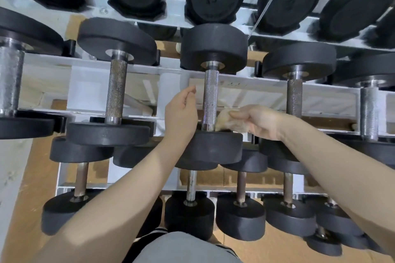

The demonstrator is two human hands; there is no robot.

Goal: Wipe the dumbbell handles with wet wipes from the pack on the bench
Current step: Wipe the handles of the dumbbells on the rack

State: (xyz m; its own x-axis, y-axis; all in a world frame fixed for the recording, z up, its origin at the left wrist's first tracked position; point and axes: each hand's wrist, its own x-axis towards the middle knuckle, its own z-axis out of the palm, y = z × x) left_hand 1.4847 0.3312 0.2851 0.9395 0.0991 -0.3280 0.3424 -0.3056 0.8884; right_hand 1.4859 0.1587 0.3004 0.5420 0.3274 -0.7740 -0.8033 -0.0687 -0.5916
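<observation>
Our grey shorts (183, 247) sit lowest | right hand (259, 123) pinches soft, light wipe (228, 120) against middle dumbbell handle (210, 100) on rack (89, 89) | left hand (181, 111) loose, holding nothing | we think metal stays stiff, heavy.

The handle (210, 100) before me is knurled, rough metal; the heads (213, 48) look matt black rubber; my wipe (229, 121) is soft, crumpled cloth.

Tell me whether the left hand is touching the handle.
Apart. The head view shows a strip of white rack between the left hand and the handle; the right hand holds the wipe.
</observation>
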